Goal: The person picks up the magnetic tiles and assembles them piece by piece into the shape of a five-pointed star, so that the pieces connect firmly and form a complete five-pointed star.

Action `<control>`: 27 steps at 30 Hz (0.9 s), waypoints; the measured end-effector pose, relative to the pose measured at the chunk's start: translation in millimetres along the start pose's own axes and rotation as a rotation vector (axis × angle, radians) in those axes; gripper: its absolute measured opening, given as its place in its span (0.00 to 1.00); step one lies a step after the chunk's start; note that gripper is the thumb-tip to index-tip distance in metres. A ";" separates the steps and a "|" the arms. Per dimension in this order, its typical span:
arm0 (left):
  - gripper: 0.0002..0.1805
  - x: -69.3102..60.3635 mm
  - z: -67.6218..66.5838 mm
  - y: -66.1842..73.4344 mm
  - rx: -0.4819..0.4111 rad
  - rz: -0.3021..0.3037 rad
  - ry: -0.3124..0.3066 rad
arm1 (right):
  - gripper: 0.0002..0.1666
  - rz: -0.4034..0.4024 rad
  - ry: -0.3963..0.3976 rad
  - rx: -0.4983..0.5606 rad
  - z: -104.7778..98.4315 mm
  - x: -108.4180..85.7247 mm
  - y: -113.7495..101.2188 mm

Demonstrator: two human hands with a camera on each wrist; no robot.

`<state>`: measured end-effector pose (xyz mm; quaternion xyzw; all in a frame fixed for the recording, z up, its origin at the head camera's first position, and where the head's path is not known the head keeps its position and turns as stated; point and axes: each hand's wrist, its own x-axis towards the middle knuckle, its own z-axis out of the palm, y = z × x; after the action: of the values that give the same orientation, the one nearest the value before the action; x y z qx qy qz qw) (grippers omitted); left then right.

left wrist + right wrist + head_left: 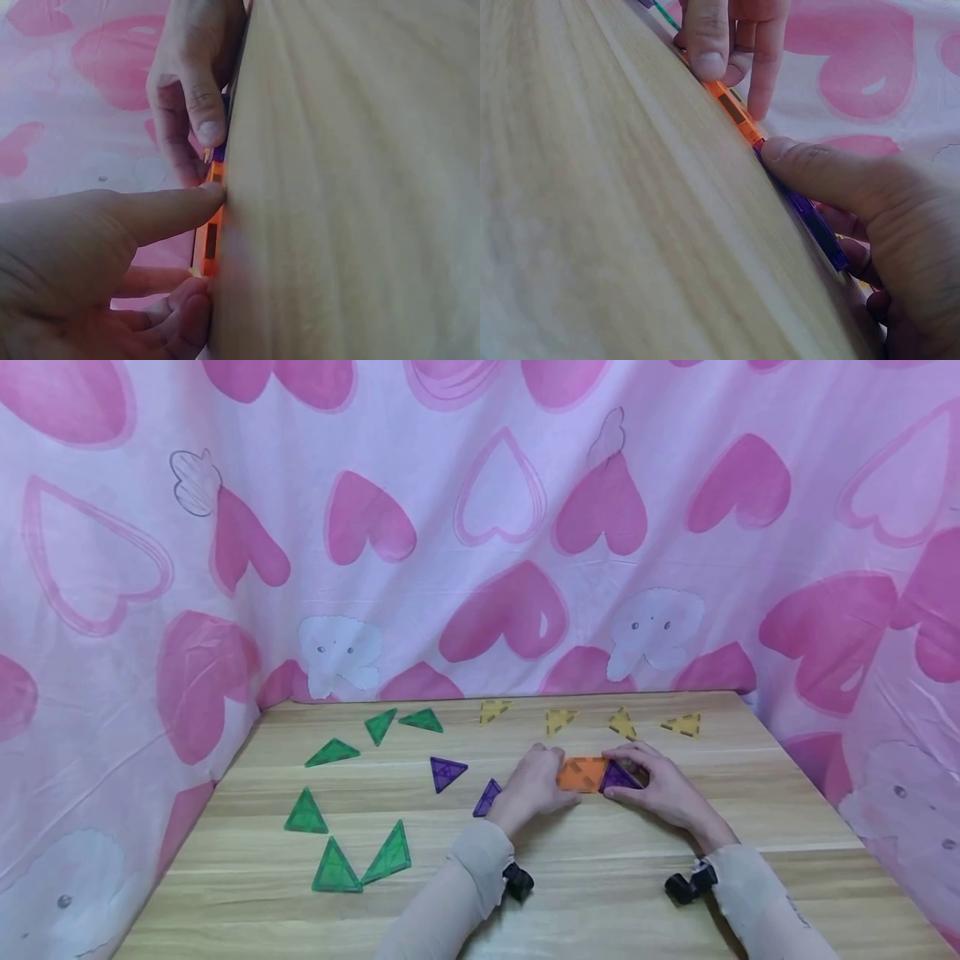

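Observation:
An orange tile piece (583, 774) lies flat on the wooden table, a purple triangle (619, 776) against its right side. My left hand (531, 783) holds the orange piece at its left end, thumb at the near edge and fingers at the far side. Thumb and fingers of my right hand (663, 785) pinch the purple triangle where it meets the orange. In the left wrist view the orange edge (211, 244) shows between the left thumb and fingers. The right wrist view has the purple edge (821, 236) beside the right thumb.
Two purple triangles (447, 773) lie left of my left hand, one close to its wrist. Several green triangles (337, 868) are spread over the table's left part. Yellow triangles (684, 724) line the far edge, before a pink heart-patterned cloth (420, 635).

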<state>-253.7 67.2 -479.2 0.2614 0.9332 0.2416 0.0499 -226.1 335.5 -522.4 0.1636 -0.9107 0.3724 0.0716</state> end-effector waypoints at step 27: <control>0.27 -46.5 -75.0 -80.6 -0.184 -0.046 -0.056 | 0.37 0.054 0.045 -0.034 1.7 -0.4 1.3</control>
<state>-267.6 -48.7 -453.3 0.2409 0.9110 0.3178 0.1054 -226.2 335.3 -524.6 0.1292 -0.9192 0.3622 0.0845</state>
